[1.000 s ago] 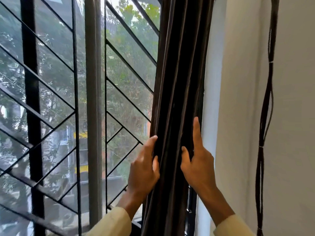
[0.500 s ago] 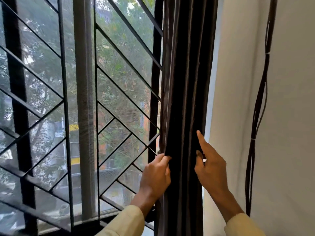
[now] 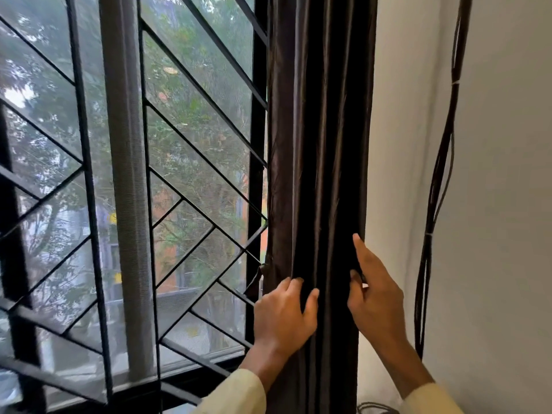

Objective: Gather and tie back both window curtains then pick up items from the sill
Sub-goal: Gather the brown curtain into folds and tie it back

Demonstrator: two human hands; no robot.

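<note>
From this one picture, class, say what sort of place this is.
Probably a room in a home: a dark curtain gathered beside a barred, mesh-screened window, and a plain white wall with cables hanging down it.

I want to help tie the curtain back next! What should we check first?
1. Curtain bunched into folds: ok.
2. Left hand grips the folds: ok.
3. Right hand grips the right edge: cannot tell, most of its fingers are hidden behind it.
4. A tie ready to wrap round it: cannot tell, none clearly in view.
5. Cables hang apart from the curtain: ok.
6. Other curtain gathered: cannot tell, out of view.
</note>
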